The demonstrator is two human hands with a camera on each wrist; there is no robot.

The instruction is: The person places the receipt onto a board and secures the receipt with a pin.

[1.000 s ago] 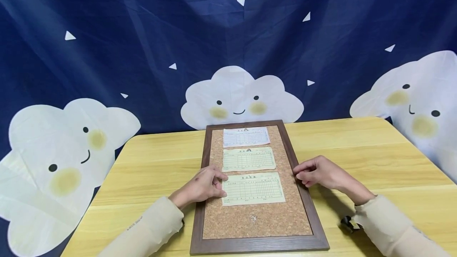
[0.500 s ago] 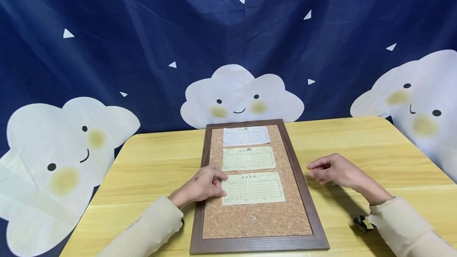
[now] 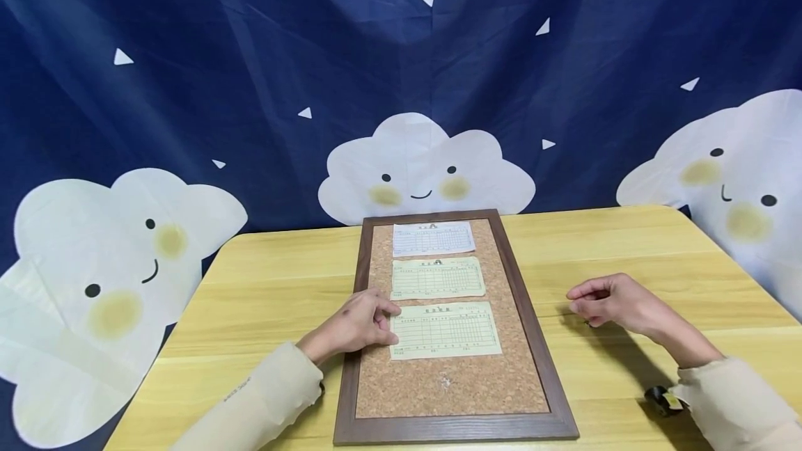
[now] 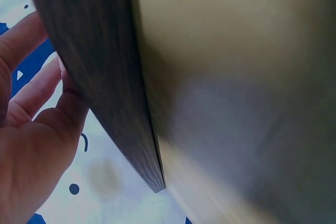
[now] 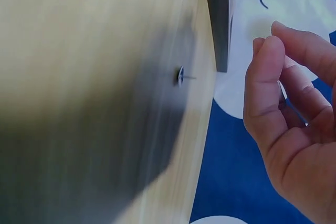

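Note:
A cork board (image 3: 451, 395) in a dark brown wooden frame lies on the table with three printed paper forms in a column. My left hand (image 3: 357, 322) rests across its left frame edge, thumb and fingertips touching the left side of the lowest, pale green form (image 3: 447, 331). Above it lie another pale green form (image 3: 437, 278) and a whitish form (image 3: 434, 239), each with a small dark spot at its top edge. My right hand (image 3: 620, 303) hovers right of the board, fingers loosely bent, nothing visible between them. Below it a thumbtack (image 5: 180, 75) lies point up on the table.
The light wood table (image 3: 276, 277) extends on both sides of the board. A dark blue curtain (image 3: 269, 75) printed with white clouds hangs behind it. On the cork below the lowest form is a small pale mark (image 3: 444, 383). A black device (image 3: 664, 401) hangs at the right cuff.
My right hand has moved right, from the board's right frame edge to over the table near the thumbtack. The left hand stays on the lowest form.

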